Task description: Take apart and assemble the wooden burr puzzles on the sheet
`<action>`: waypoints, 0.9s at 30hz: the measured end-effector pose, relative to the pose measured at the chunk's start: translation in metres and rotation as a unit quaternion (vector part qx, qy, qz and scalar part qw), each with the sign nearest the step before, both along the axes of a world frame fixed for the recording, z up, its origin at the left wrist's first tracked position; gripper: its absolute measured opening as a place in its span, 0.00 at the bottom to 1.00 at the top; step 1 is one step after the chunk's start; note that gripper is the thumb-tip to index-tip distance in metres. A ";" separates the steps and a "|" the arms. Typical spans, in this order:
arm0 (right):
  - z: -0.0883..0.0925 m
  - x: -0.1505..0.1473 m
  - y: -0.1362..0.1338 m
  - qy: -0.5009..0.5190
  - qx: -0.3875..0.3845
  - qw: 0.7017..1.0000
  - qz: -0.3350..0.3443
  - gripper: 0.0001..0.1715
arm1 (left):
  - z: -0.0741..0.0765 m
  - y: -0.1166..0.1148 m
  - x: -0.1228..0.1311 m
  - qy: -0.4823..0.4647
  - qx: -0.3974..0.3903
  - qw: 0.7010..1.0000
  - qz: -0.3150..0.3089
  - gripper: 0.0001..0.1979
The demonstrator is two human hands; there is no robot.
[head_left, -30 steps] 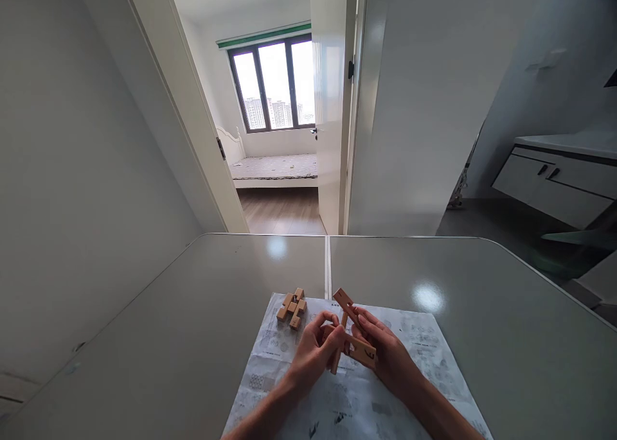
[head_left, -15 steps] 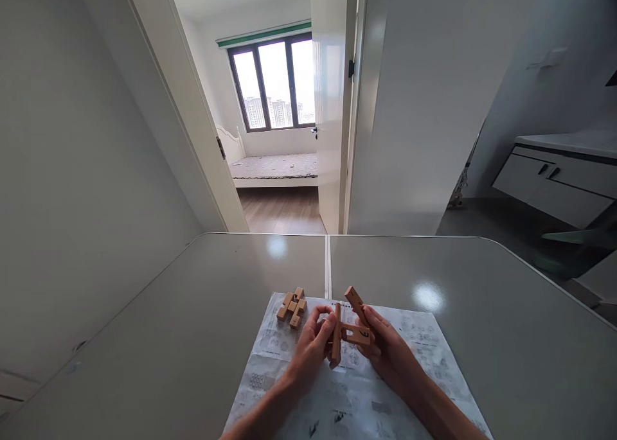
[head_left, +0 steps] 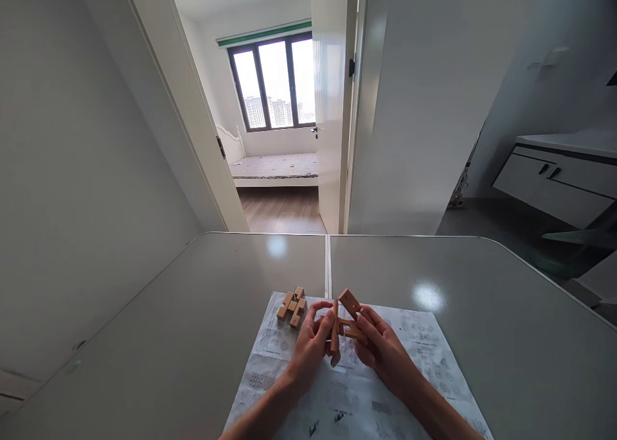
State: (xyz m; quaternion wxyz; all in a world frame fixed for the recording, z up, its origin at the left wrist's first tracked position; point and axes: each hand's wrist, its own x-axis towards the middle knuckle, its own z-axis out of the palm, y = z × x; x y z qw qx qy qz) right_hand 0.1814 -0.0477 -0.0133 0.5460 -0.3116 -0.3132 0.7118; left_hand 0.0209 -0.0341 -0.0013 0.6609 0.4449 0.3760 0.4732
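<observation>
My left hand (head_left: pixel 312 342) is closed, thumb and fingers pinching an upright wooden puzzle piece (head_left: pixel 335 331). A flat notched puzzle piece (head_left: pixel 351 329) runs from that piece toward my right hand (head_left: pixel 380 342); whether the two are locked together I cannot tell. My right hand is closed too, its fingers on a tilted wooden puzzle piece (head_left: pixel 348 300) that points up and left, and on the end of the flat piece. Fingers hide parts of all these pieces. Left of my hands lies a cluster of joined wooden pieces (head_left: pixel 292 306) on the paper.
A creased sheet of paper (head_left: pixel 332 398) with printed diagrams lies under my hands on a grey table (head_left: pixel 159 337). A seam divides the tabletop. Beyond it stand an open door (head_left: pixel 330 106) and a bed (head_left: pixel 274 167); a white cabinet (head_left: pixel 554 176) is at the right.
My right hand has shifted slightly left, bringing the tilted piece closer to the upright one. The flat piece has turned, and its black mark no longer shows. The cluster has stayed put.
</observation>
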 end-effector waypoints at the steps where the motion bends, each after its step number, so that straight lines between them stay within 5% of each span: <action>1: 0.001 0.000 -0.001 -0.012 0.008 1.000 0.001 0.26 | 0.000 0.000 0.000 0.001 0.000 1.000 -0.001 0.27; 7: 0.002 0.002 -0.003 -0.032 0.028 0.998 0.035 0.24 | 0.002 -0.001 0.000 0.000 0.008 0.999 -0.040 0.26; 27: -0.002 0.002 -0.001 -0.046 0.025 0.998 0.043 0.26 | 0.007 -0.003 0.002 -0.001 -0.005 1.000 -0.028 0.27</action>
